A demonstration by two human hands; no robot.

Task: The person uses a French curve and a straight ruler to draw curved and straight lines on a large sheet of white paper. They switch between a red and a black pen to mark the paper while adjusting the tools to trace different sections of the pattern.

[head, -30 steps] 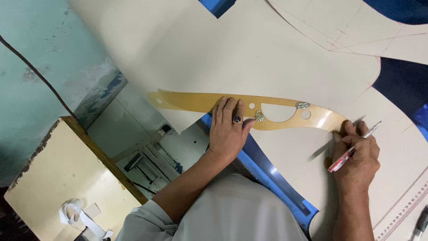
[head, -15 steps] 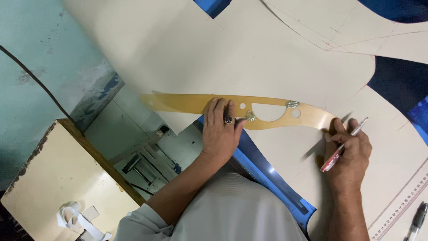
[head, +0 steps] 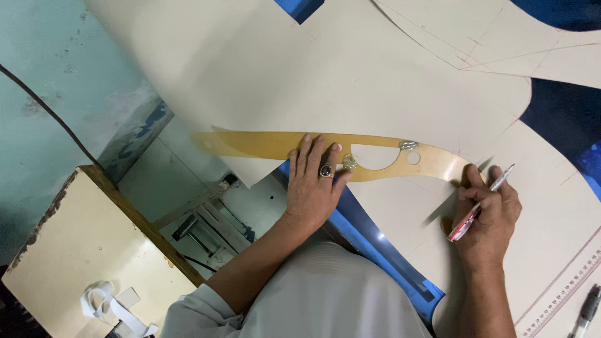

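At the far left a cream box (head: 81, 263) stands below the counter's edge, with a white strap (head: 109, 307) lying on its top. The paper (head: 250, 94) overhangs the counter there, and the left tip of the curve (head: 263, 145) sticks out past the paper's edge. Your left hand (head: 316, 184) lies flat on the curve near its middle, fingers (head: 313, 153) spread and together pressing it down, ring on one finger. Blue cloth (head: 375, 231) shows along the near edge between your arms. Your right hand (head: 488, 209) sits at the curve's right end, fingers clamped on a pen (head: 479, 203) whose tip meets the paper. Bare paper lies beyond the curve. At the far right a ruler (head: 560, 300) and a second pen (head: 585, 310) lie near the corner.
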